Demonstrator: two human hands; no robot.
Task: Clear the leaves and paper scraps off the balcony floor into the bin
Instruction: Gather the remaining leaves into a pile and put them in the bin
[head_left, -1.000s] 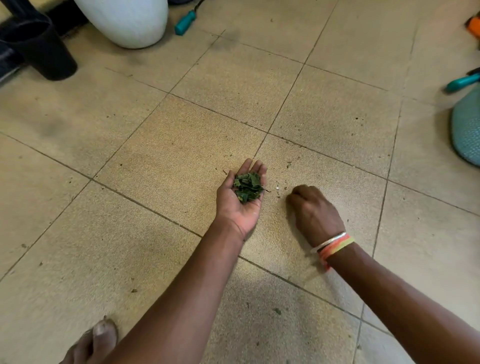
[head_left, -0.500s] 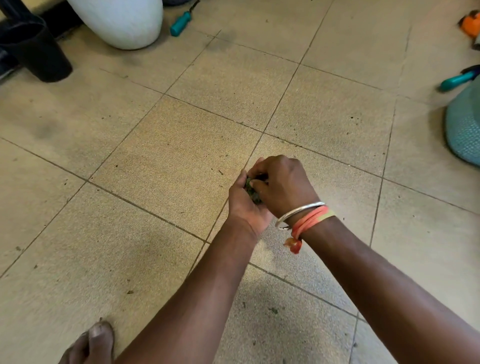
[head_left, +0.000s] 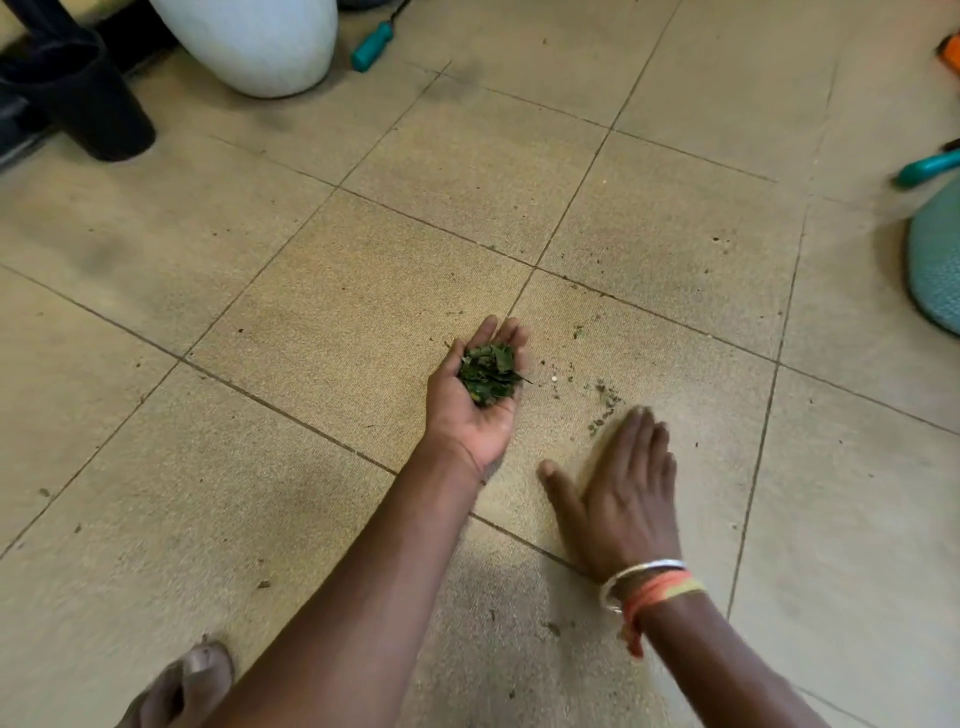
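At the centre of the tiled floor (head_left: 311, 322), the left hand (head_left: 475, 415) is lying palm up, fingers curling round a clump of leaves (head_left: 488, 371). Beside it the right hand (head_left: 623, 493) is facing palm down, low over the tiles, fingers straight and together, holding nothing, its tips blurred. Leaf crumbs (head_left: 602, 402) are lying just beyond those tips, between both hands but nearer the right, in a loose line running away from the person, with nothing blocking them. A black container (head_left: 88, 98), possibly the bin, is standing well apart at far left, beside a white pot (head_left: 249, 41)
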